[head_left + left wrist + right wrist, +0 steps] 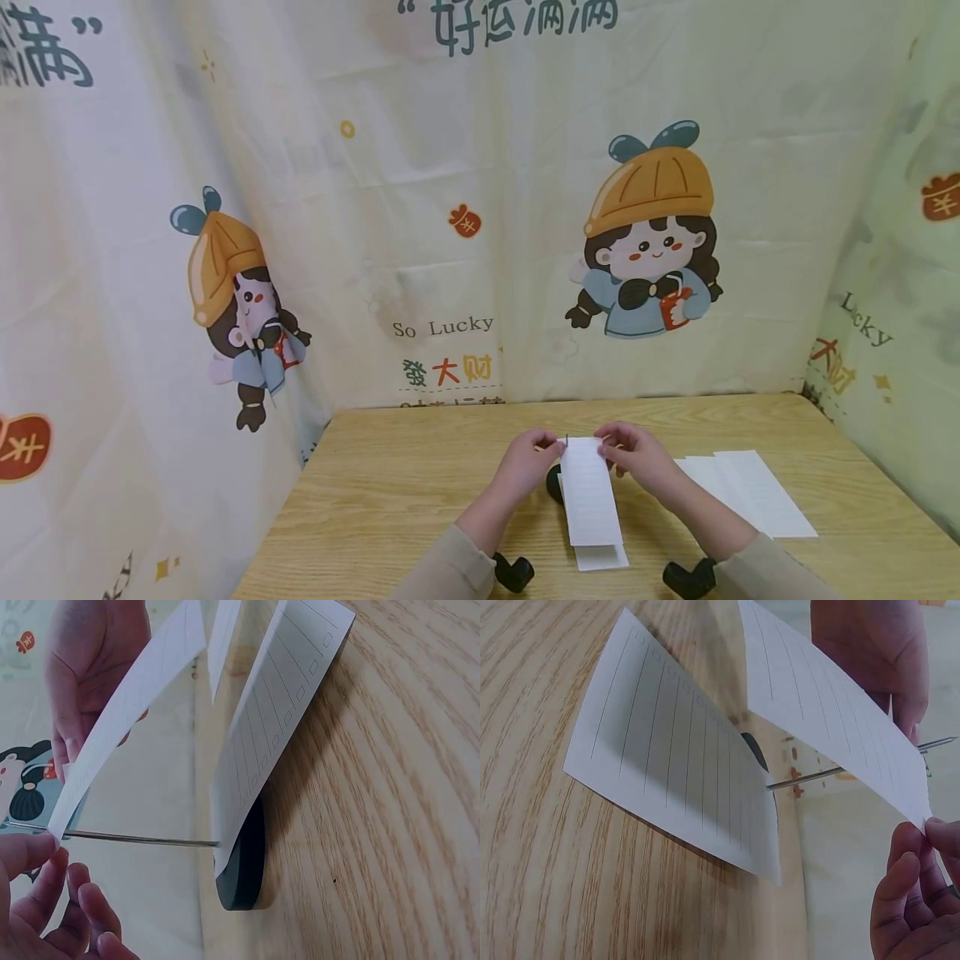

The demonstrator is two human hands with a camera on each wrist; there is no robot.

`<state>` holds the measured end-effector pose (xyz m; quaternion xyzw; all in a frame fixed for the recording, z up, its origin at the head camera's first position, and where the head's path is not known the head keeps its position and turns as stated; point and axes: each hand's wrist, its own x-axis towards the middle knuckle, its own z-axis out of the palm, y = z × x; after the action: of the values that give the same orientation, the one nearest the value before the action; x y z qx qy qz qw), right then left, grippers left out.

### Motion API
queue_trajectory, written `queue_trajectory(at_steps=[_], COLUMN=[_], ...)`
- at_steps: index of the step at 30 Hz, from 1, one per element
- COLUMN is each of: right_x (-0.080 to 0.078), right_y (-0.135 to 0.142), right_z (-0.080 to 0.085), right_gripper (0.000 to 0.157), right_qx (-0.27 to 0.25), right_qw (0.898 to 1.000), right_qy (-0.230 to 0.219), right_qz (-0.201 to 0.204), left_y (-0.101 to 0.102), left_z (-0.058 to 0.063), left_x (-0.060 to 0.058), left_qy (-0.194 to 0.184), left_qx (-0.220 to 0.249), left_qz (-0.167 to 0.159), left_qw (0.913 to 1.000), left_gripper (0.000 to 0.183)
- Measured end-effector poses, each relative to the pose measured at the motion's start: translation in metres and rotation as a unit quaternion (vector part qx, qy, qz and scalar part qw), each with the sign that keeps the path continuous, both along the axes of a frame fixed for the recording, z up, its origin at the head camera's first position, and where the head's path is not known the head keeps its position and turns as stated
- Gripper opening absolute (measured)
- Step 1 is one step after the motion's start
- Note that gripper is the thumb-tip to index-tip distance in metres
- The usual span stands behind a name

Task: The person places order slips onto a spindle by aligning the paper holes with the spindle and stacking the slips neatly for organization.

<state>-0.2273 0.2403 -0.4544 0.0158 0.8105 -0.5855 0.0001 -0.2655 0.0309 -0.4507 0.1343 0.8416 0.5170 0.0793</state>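
A metal spike (142, 839) rises from a round black base (247, 862) on the table. One lined paper slip (682, 757) sits low on the spike, over the base and tilted. Higher up, a second lined slip (591, 500) has the spike's pointed tip poking through near its top edge. My left hand (531, 457) pinches that upper slip's top left corner between thumb and finger. At the opposite top corner, my right hand (637, 454) pinches the same slip, its thumb and finger on the edge (928, 817). The upper slip partly hides the base in the head view.
Several more white slips (753, 496) lie overlapping on the wooden table (390, 492), to the right beyond my right forearm. A printed cloth curtain (450, 275) hangs behind the table's back edge and along both sides. Black wrist-worn pieces (688, 577) stick out by the sleeves.
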Motion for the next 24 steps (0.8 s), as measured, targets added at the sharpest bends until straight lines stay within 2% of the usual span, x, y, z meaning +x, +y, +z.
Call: queue_trajectory(at_steps=[6, 15, 20, 24], right_x=[0.001, 0.003, 0.002, 0.002], right_y=[-0.001, 0.000, -0.001, 0.000], right_z=[-0.001, -0.005, -0.007, -0.011], right_gripper=[0.027, 0.025, 0.024, 0.025], right_qx=[-0.001, -0.005, -0.002, 0.007], right_qw=[1.000, 1.000, 1.000, 0.999], right_qy=[0.001, 0.008, -0.010, -0.017], right_qz=[0.004, 0.026, 0.017, 0.026], left_y=[-0.001, -0.002, -0.003, -0.004], left_z=[-0.001, -0.011, -0.013, -0.012], left_x=[0.001, -0.003, -0.003, -0.003], left_qy=[0.003, 0.002, 0.005, 0.010], left_qx=[0.000, -0.020, -0.027, -0.032], left_qz=[0.002, -0.005, -0.010, -0.015], left_qw=[1.0000, 0.9998, 0.9996, 0.9993], left_gripper=[0.015, 0.011, 0.012, 0.013])
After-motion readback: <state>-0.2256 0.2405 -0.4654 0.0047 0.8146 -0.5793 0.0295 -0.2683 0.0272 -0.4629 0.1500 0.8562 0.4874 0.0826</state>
